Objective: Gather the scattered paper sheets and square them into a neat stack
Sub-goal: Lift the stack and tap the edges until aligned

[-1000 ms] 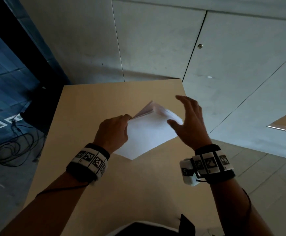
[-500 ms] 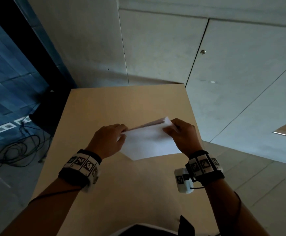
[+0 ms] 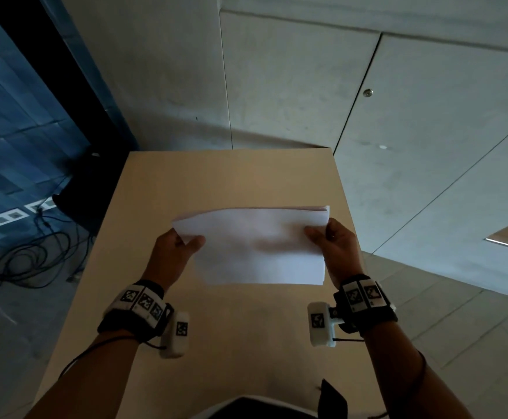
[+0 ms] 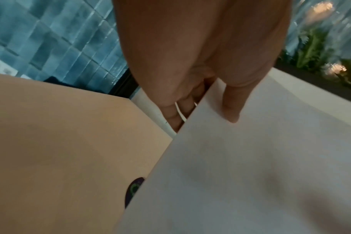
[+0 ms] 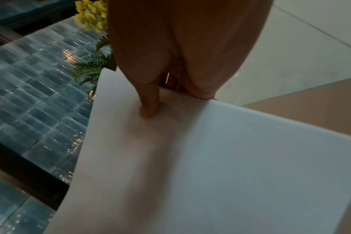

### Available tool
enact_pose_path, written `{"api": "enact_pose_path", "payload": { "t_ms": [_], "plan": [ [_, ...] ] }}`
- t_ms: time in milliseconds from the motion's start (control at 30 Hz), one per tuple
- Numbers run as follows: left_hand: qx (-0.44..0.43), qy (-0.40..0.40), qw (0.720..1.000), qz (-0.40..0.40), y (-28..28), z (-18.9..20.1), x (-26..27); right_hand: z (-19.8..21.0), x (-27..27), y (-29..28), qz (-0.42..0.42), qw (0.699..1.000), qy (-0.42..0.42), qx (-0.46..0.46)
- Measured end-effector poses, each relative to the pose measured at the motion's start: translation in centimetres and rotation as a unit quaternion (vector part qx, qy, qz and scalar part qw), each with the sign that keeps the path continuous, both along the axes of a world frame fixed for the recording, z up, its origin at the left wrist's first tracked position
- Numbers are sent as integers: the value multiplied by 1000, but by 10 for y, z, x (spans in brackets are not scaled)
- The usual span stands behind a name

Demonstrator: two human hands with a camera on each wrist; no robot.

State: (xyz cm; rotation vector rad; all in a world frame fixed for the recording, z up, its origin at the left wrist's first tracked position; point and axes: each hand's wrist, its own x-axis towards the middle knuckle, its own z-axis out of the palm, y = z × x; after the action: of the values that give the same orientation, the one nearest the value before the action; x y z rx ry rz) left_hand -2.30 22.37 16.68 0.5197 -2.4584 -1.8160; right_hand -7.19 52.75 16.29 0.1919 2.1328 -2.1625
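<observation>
Fingers (image 4: 180,110) of the left hand (image 3: 172,252) curl behind the left edge of the paper stack (image 3: 261,249), thumb flat on the front sheet. Right hand (image 3: 335,249) pinches the opposite edge likewise: thumb on the near face, fingers (image 5: 200,93) tucked behind. Stack white, several sheets, held landscape between both hands above the beige worktop (image 3: 216,182); whether its lower edge touches the surface, cannot tell. Top edge slightly uneven, sheet edges fanned at the upper right corner. Both wrists carry black bands with printed markers. Left of the worktop: blue tiled wall, dark cables (image 3: 26,261) on the floor. Grey panelled wall behind.
</observation>
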Motion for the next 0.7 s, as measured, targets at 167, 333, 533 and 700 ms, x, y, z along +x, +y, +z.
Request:
{"api": "enact_pose_path", "payload": {
  "t_ms": [167, 333, 533, 700],
  "plan": [
    [-98, 60, 991, 65, 8, -8, -3, -7, -1, -6, -36, 996, 32, 70],
    [-117, 125, 979, 107, 22, -13, 0, -21, 3, -17, -90, 986, 56, 129],
    [-144, 2, 985, 100, 29, -67, 13, -80, 19, -32, -33, 954, -25, 296],
    [-162, 28, 980, 112, 28, -52, 6, -68, 21, -33, -31, 934, 42, 352]
  ]
}}
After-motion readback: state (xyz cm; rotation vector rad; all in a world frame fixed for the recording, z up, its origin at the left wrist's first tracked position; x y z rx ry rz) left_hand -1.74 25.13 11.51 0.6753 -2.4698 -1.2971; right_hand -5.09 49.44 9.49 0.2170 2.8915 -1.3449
